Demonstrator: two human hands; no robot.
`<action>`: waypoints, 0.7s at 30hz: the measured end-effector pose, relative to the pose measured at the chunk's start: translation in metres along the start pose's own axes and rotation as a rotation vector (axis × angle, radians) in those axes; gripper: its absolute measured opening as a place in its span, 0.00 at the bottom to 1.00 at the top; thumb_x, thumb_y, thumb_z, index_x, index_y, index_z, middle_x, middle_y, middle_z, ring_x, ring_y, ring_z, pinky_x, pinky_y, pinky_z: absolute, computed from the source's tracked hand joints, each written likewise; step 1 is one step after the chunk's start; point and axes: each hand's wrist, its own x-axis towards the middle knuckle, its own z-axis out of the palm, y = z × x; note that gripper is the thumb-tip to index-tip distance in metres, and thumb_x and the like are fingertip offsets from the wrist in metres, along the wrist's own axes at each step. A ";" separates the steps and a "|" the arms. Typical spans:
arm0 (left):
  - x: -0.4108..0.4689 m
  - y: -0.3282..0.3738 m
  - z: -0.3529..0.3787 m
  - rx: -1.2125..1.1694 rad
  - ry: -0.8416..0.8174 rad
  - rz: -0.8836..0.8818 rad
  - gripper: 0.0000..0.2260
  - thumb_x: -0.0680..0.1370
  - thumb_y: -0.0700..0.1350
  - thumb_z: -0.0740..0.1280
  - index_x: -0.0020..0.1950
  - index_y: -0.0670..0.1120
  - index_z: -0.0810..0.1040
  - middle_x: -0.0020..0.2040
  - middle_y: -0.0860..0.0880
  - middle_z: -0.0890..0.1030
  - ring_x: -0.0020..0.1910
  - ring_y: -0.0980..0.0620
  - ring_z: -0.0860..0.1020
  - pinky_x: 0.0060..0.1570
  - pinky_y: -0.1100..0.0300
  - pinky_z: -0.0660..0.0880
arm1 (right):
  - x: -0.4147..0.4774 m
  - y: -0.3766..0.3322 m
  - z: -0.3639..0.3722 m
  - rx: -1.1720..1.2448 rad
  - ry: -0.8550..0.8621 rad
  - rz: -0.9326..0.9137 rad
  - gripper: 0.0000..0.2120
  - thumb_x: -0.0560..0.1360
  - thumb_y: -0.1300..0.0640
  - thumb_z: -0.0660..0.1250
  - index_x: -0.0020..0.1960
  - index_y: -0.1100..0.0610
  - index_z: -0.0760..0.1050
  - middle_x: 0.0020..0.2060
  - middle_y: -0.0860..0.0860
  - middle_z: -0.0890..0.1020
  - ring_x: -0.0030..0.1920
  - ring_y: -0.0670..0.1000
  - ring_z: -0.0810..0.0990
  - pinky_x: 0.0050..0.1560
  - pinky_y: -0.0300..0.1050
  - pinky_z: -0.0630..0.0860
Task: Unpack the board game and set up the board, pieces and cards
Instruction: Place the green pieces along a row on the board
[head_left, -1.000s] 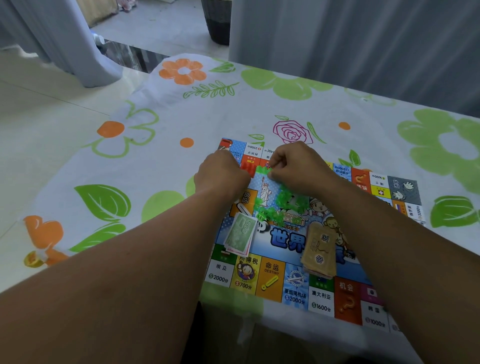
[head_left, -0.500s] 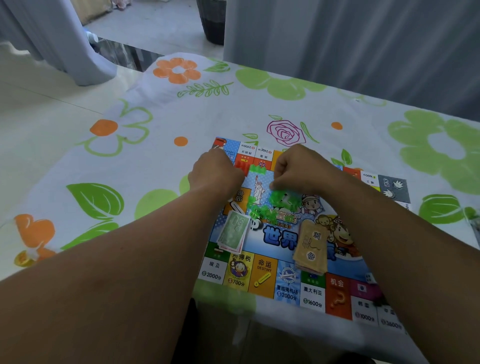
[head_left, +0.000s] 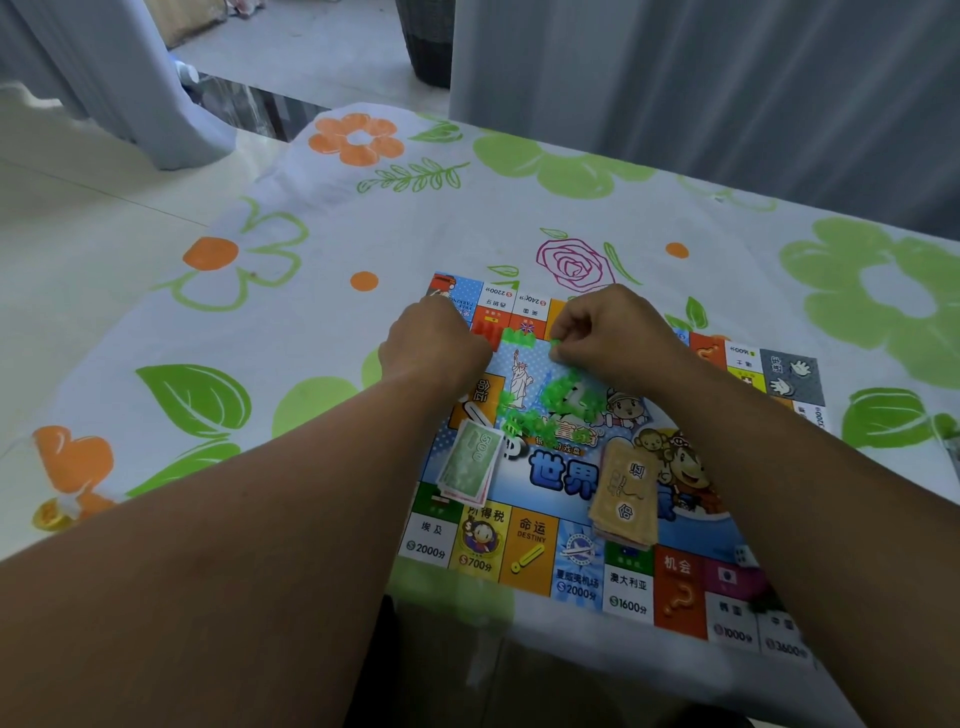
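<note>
Board (head_left: 530, 551) lies flat on the flowered tablecloth (head_left: 322, 332), its near edge close to the table's 6 o'clock rim. White die (head_left: 744, 555) sits on the board at 4 o'clock of its centre. Tan card stack (head_left: 626, 488) is just off centre at 5 o'clock. Green banknote stack (head_left: 467, 462) is at 9 o'clock. Top note reads 500, with red notes showing underneath. Loose pile of green pieces (head_left: 566, 397) is at 11 o'clock, beside the Statue of Liberty art.

Both forearms reach over the board. Right hand (head_left: 613, 338) at 12 o'clock: fingertips pinch a small green piece (head_left: 556, 345) just beyond the pile. Left hand (head_left: 434, 348) at 10 o'clock: fingers curled under, knuckles up. Can't tell if it holds anything. Short green strip (head_left: 517, 336) lies between the hands, contact unclear.

Beyond the table, 12 o'clock: grey curtain (head_left: 701, 93) and dark basket (head_left: 423, 36).
</note>
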 end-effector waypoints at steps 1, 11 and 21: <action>0.000 0.000 0.000 0.001 -0.002 0.001 0.07 0.72 0.43 0.69 0.49 0.46 0.80 0.49 0.47 0.82 0.48 0.45 0.80 0.52 0.48 0.80 | 0.000 0.002 0.000 -0.010 -0.002 0.007 0.04 0.72 0.59 0.77 0.46 0.56 0.83 0.35 0.47 0.81 0.38 0.49 0.80 0.45 0.45 0.77; 0.000 0.000 0.000 0.004 -0.009 -0.002 0.07 0.72 0.42 0.68 0.48 0.46 0.80 0.49 0.47 0.82 0.48 0.45 0.80 0.52 0.49 0.81 | 0.005 -0.006 0.007 -0.024 -0.001 0.016 0.03 0.72 0.60 0.76 0.45 0.59 0.83 0.37 0.52 0.83 0.41 0.54 0.82 0.47 0.50 0.80; 0.000 -0.001 0.000 0.008 -0.002 0.002 0.07 0.72 0.43 0.69 0.49 0.46 0.80 0.49 0.47 0.82 0.48 0.45 0.80 0.51 0.49 0.81 | 0.008 -0.007 0.011 -0.019 0.015 0.012 0.05 0.73 0.59 0.76 0.46 0.60 0.83 0.38 0.53 0.84 0.41 0.54 0.82 0.50 0.53 0.81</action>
